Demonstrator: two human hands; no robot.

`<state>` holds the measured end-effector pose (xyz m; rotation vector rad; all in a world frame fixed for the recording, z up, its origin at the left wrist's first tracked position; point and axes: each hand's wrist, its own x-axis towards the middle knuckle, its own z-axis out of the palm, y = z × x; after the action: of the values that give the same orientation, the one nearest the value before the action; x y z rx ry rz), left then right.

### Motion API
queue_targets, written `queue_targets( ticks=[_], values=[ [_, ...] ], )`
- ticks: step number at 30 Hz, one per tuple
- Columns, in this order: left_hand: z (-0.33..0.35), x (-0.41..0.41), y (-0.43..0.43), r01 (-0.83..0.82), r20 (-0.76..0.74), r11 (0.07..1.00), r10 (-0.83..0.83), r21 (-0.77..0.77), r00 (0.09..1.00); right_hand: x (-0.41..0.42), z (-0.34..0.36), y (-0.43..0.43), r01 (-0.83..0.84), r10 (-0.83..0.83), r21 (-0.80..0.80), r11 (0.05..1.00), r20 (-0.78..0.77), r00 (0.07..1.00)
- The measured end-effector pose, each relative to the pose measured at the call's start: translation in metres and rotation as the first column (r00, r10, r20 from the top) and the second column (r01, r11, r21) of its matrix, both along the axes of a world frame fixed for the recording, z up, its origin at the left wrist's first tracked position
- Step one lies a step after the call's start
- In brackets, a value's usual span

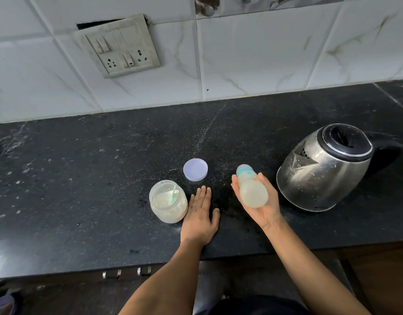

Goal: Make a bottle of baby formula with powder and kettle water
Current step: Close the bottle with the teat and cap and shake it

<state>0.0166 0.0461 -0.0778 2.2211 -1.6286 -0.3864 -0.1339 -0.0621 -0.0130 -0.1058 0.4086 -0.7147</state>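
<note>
The bottle (252,189) lies tilted in the upturned right hand (268,211), its base towards the person and its capped end pointing away over the counter (82,178). The fingers and thumb curl up round its sides in a loose cradle, not a firm clasp. The lower part looks cloudy white, so powder and water are probably both in, and the step in hand seems to be mixing. To do that well, the fingers should close firmly round the middle of the bottle first, since a smooth, rounded body could slip out of so slack a hold. The cap should also be checked for tightness before any shaking; whether it is fully screwed down cannot be told from here. Swirling or short shakes held over the counter would keep any leak off the floor. The left hand (199,214) rests flat on the counter, fingers straight, gripping nothing, just beside the open powder jar (168,202), which has a pale scoop (174,193) inside. The jar's lid (195,169) lies behind it and could go back on. The kettle (325,169) stands to the right, apart from the bottle.
</note>
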Motion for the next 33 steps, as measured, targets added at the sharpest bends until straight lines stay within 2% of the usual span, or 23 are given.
queue_targets(
  ticks=[2, 4, 8, 12, 13, 16, 21, 24, 25, 27, 29, 31, 33],
  values=[
    [0.000, 0.000, 0.000, -0.003, 0.001, 1.000, 0.003, 0.000, 1.000, -0.006, 0.001, 0.000, -0.113, 0.113, 0.011, 0.993, 0.022, 0.993],
    [0.001, 0.000, 0.000, -0.003, 0.003, 1.000, 0.003, -0.002, 1.000, -0.001, 0.009, 0.002, -0.175, 0.173, -0.082, 0.981, -0.035, 0.984],
    [0.001, -0.001, -0.001, -0.004, 0.012, 1.000, 0.004, -0.001, 1.000, 0.008, 0.004, 0.004, -0.012, -0.006, -0.186, 0.982, -0.091, 0.996],
    [0.003, -0.001, 0.000, -0.002, 0.005, 1.000, 0.002, 0.017, 1.000, 0.000, 0.005, 0.011, -0.206, 0.203, -0.068, 0.976, -0.057, 0.978],
    [0.003, -0.001, -0.001, 0.000, 0.004, 1.000, 0.000, 0.020, 1.000, 0.003, 0.006, 0.011, -0.182, 0.180, -0.043, 0.982, -0.037, 0.983],
    [0.002, -0.001, -0.001, -0.008, -0.003, 1.000, 0.008, 0.009, 1.000, 0.011, 0.009, 0.010, 0.033, -0.035, -0.025, 0.999, -0.090, 0.995],
    [0.001, 0.000, 0.000, -0.004, -0.004, 1.000, 0.004, 0.004, 1.000, 0.009, 0.009, 0.009, -0.074, 0.076, 0.063, 0.995, -0.025, 0.997],
    [0.001, 0.000, 0.000, -0.004, -0.003, 1.000, 0.004, 0.002, 1.000, 0.015, 0.010, 0.007, 0.090, -0.086, 0.045, 0.995, -0.094, 0.992],
    [0.001, 0.000, 0.000, -0.004, -0.001, 1.000, 0.004, 0.004, 1.000, 0.013, 0.008, 0.006, 0.092, -0.087, 0.046, 0.995, -0.098, 0.991],
    [0.002, -0.001, 0.000, -0.006, -0.002, 1.000, 0.006, 0.007, 1.000, 0.005, 0.003, 0.006, -0.016, 0.021, 0.102, 0.995, -0.050, 0.999],
    [0.003, -0.001, 0.000, -0.007, -0.002, 1.000, 0.007, 0.010, 1.000, 0.004, 0.008, 0.009, -0.134, 0.138, 0.060, 0.989, -0.063, 0.988],
    [0.002, -0.001, 0.000, -0.004, -0.002, 1.000, 0.004, 0.014, 1.000, 0.011, 0.012, 0.007, -0.039, 0.040, 0.012, 0.999, -0.093, 0.995],
    [0.002, -0.001, 0.000, -0.007, -0.009, 1.000, 0.007, 0.013, 1.000, 0.014, 0.018, 0.008, 0.070, -0.068, 0.034, 0.997, -0.061, 0.996]
  ],
)
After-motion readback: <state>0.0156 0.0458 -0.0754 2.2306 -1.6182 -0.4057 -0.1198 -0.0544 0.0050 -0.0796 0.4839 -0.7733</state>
